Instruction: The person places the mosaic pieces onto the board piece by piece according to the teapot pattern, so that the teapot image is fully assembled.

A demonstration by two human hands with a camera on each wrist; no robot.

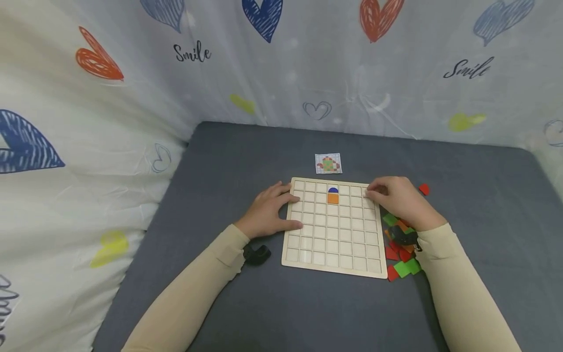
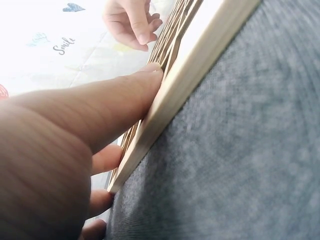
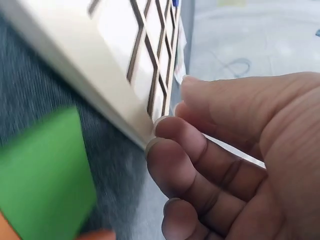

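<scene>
A wooden grid board (image 1: 308, 253) lies flat on the table. Near its far edge, a blue half-round tile (image 1: 333, 190) sits directly above an orange square tile (image 1: 333, 199) in one column. My left hand (image 1: 271, 209) rests on the board's left edge, thumb and fingers spread over the frame. Over the far right corner hovers my right hand (image 1: 398, 200), its fingers loosely bent and no tile visible between them in the right wrist view (image 3: 225, 150). Beside the right edge, partly under that wrist, loose red, orange and green tiles (image 1: 402, 268) are piled.
A small printed pattern card (image 1: 328, 164) lies beyond the board's far edge. One red tile (image 1: 424, 189) lies apart, right of my right hand. The grey table (image 1: 246, 151) ends at a patterned curtain (image 1: 290, 88) behind and to the left.
</scene>
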